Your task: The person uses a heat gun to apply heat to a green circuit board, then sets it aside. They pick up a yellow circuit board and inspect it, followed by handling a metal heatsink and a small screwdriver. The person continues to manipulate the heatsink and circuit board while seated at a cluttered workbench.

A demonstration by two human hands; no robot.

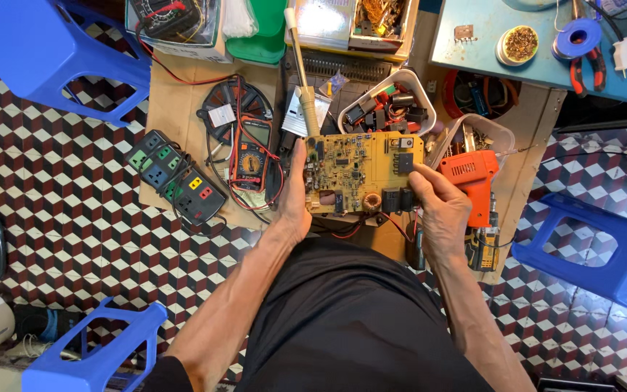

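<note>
Patterned floor tiles of red, white and black cubes point(74, 232) are seen beneath a low sheet of brown cardboard point(172, 109) crowded with tools. Above a lap clothed in black, a yellow rectangular circuit board point(361, 170) studded with small components is held level between both hands. Its left edge is gripped by the left hand point(295, 199), the thumb laid on the top face and the fingers curled beneath. Its right lower corner is pinched by the right hand point(437, 207), fingers closed around the edge near the dark relays. Just right of the board, an orange pistol-shaped soldering gun point(473, 178) is seen, touching the right hand's knuckles. Left of the board, an orange-cased multimeter point(250, 156) with tangled leads lies beside a black power strip point(175, 178) with coloured sockets. Behind the board, a white plastic tray of parts point(386, 105) is set. Blue plastic stools point(59, 51) stand at the corners.
</note>
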